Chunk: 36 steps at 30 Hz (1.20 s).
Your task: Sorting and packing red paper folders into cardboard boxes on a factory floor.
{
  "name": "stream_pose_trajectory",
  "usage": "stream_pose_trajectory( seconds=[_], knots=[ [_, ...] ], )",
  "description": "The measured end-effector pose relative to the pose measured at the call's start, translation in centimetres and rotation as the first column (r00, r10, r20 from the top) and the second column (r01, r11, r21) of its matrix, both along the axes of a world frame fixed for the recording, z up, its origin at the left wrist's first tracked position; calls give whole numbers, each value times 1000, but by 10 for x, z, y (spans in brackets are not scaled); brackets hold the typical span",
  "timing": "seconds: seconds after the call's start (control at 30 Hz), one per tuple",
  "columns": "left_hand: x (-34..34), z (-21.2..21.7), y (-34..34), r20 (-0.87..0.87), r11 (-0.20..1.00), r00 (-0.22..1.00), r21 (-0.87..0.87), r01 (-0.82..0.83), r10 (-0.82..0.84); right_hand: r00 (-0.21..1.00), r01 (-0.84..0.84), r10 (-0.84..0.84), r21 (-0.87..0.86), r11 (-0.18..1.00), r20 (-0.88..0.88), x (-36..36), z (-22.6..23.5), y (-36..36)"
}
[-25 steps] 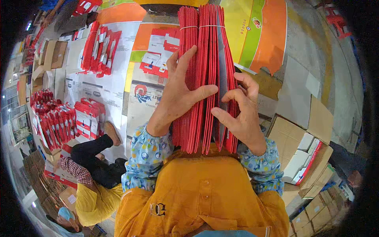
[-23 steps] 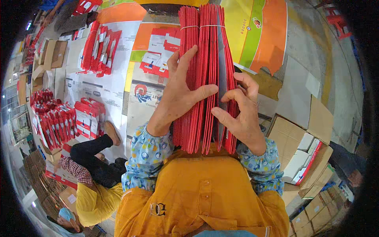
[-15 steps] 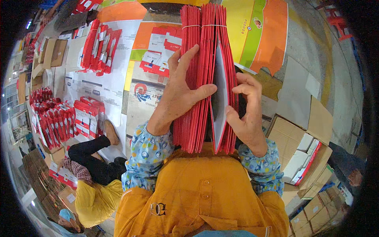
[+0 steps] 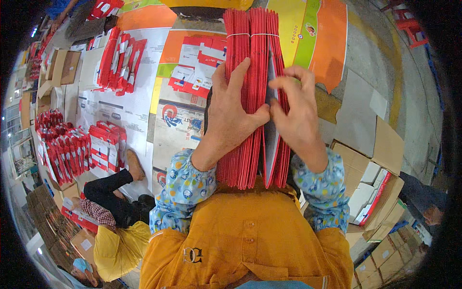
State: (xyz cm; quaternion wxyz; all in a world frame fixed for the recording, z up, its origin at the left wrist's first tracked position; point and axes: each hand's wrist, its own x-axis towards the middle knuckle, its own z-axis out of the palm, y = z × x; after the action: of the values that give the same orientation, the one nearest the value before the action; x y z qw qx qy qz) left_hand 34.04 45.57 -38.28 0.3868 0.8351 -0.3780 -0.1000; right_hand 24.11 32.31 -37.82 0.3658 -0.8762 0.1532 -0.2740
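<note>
Red cartons [image 4: 240, 166], folded flat and packed side by side, stand lengthwise in front of the person's chest, with white bands [image 4: 238, 34] across their far part. The left hand [image 4: 231, 113] lies over them, fingers and thumb spread wide. The right hand [image 4: 299, 113] is at their right side, fingers bent beside a gap showing a grey inner face; blur hides whether it pinches any. An open box [image 4: 353, 166] stands to the right.
</note>
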Motion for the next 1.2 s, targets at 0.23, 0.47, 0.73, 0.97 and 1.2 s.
stream_pose_trajectory(
  seconds=[0.23,0.47,0.73,0.97,1.2],
  knots=[
    [-6,11,-6,-39,999,999,40,-26,27,993,116,-106,215,970,-59,59,-11,-42],
    [-5,6,-6,-26,1000,1000,24,-15,16,984,146,-118,220,964,-135,76,-14,-57],
    [7,8,6,-121,999,992,5,44,-43,995,-6,30,240,971,-97,17,4,-13],
    [7,8,11,-232,998,972,-50,29,-40,980,-58,106,266,962,-170,-42,10,-12],
    [8,7,10,-150,998,987,-31,60,-64,980,-167,181,158,973,-82,-36,2,-3]
  ],
)
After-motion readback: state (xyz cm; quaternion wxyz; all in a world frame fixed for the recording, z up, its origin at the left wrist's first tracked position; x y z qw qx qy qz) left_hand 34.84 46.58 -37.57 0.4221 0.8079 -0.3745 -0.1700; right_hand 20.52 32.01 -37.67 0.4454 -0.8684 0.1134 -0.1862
